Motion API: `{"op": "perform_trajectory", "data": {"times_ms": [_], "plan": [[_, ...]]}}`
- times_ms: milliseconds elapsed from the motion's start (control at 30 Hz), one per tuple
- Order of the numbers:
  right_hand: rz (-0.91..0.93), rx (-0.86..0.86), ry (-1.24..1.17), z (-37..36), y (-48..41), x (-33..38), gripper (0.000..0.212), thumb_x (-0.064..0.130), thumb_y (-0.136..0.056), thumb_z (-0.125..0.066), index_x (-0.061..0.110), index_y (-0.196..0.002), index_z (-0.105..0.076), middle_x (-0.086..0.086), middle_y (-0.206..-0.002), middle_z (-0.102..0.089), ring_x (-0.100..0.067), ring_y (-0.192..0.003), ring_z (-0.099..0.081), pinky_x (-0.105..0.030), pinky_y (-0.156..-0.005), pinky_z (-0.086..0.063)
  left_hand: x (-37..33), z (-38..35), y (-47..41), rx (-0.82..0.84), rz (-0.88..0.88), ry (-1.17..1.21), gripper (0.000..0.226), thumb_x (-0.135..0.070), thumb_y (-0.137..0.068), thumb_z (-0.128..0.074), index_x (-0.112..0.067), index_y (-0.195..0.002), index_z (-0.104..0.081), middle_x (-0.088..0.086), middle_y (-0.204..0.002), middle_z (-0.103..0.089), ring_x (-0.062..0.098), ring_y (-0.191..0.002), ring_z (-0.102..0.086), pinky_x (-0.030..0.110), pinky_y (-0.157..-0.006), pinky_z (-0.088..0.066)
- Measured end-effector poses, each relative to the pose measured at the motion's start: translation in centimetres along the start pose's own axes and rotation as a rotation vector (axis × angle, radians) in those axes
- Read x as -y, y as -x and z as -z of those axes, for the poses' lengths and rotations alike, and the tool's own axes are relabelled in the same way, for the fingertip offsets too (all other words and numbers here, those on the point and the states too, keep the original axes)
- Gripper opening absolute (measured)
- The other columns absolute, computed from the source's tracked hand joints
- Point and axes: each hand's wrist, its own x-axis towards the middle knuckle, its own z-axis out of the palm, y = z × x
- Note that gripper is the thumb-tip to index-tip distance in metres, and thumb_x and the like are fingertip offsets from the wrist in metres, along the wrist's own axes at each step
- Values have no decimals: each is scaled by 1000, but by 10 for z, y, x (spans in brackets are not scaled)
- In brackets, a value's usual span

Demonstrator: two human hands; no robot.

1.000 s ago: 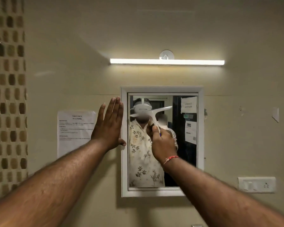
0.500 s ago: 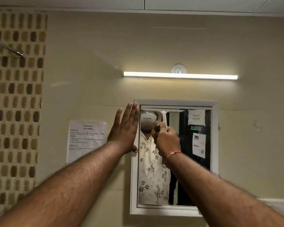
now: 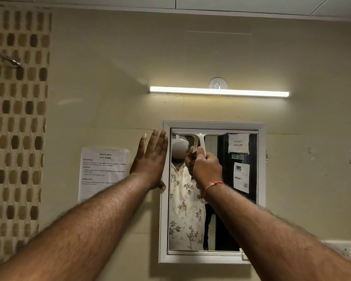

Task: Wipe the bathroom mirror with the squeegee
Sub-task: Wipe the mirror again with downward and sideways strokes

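Mirror: white-framed rectangular wall mirror (image 3: 260,179), mounted upright on a beige wall below a lit tube light (image 3: 219,91).

Squeegee: white plastic T-shaped squeegee (image 3: 199,137) lies against the glass. Its blade is level and sits right under the top inner edge of the frame. The blade's left end is at the left inner edge. The right end stops a little past mid-width, so the top right stretch of glass is uncovered. The handle points straight down from the blade's middle.

Right hand (image 3: 206,169): fingers and thumb are curled round the lower handle, a closed grip with the thumb up along the shaft. A red thread bracelet (image 3: 213,183) is on the wrist.

Left hand (image 3: 150,159): flat on the wall just beside the left frame edge, fingers straight and close together, holding nothing. The fingertips are about level with the blade and the thumb touches the frame's outer edge.

Room: below the blade the glass runs uninterrupted to the bottom frame edge, apart from the gripping hand and its forearm. The forearm crosses the lower right corner and hides it.

Surroundings: a printed white paper sheet (image 3: 103,171) is stuck to the wall left of the flat hand, apart from the frame. A white switch plate (image 3: 340,248) is low right, partly hidden by the forearm. A brown mosaic tile strip (image 3: 16,118) is at far left.
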Motion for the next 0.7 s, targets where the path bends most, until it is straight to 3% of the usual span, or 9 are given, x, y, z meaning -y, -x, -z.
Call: {"op": "perform_trajectory", "data": {"times_ms": [333, 567, 700], "plan": [[7, -24, 8, -2, 0, -4, 54, 75, -95, -31, 34, -92, -64, 4, -91, -73, -22, -90, -73, -57, -89, -62, -3, -3, -1, 14, 4, 14, 180, -84, -73, -88, -2, -167, 42, 21, -172, 55, 43, -162, 48, 68, -138, 19], [15, -25, 54, -10, -13, -19, 64, 83, -85, -22, 36, -94, -65, 7, -90, -73, -22, -89, -73, -58, -88, -61, -3, -6, 0, -1, 6, 35, 181, -85, -70, -89, -4, -168, 40, 20, -175, 51, 42, -165, 45, 67, -139, 17], [-12, -30, 51, -18, -11, -36, 63, 82, -88, -25, 37, -99, -67, 0, -96, -73, -27, -97, -70, -56, -88, -61, -2, -5, 1, 3, 5, 49, 180, -85, -71, -88, -6, -168, 42, 18, -175, 53, 42, -165, 45, 68, -139, 15]]}}
